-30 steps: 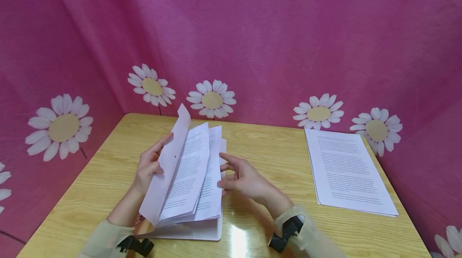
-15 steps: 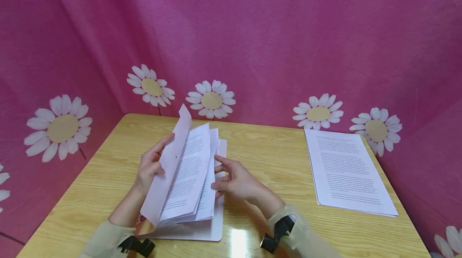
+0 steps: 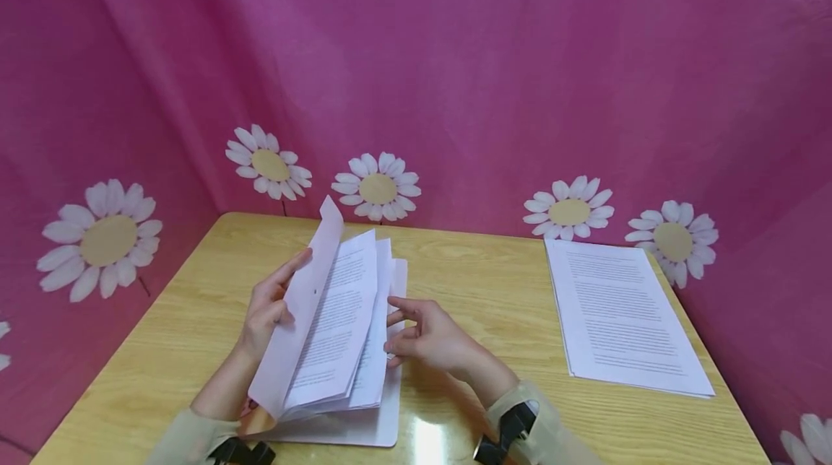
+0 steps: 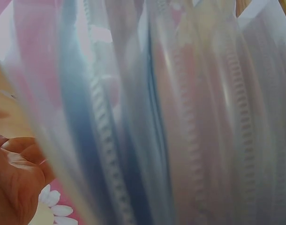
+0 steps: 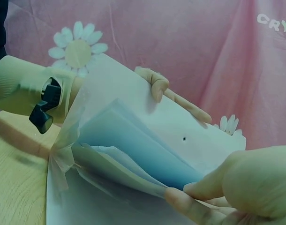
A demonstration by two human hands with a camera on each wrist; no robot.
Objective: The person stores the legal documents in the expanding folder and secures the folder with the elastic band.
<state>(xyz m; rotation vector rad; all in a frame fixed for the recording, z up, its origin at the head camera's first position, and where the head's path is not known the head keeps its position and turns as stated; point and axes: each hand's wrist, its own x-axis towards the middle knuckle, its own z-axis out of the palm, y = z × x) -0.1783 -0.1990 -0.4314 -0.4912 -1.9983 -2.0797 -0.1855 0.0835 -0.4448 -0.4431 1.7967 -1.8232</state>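
Printed sheets (image 3: 334, 328) lie just left of the right fingers (image 3: 406, 304), long axis running across them, their edge apparently pinched there, while the left fingers (image 3: 292, 267) grip the raised cover (image 3: 286, 349).

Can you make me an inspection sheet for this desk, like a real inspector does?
Surface: light wood-grain table, shiny in one spot.
Job's things: folder with its cover raised; printed pages inside, edges uneven; clear sleeves with punched strips show in the left wrist view.
Clutter: only a paper stack, lying flat, apart from the folder, on the right.
Grips: left grip holds the cover; right grip is at the right edge of the printed pages, but whether it pinches them is hard to tell.
Cables: nothing seen.
Surroundings: pink curtain with big white daisies, behind and beside the table.
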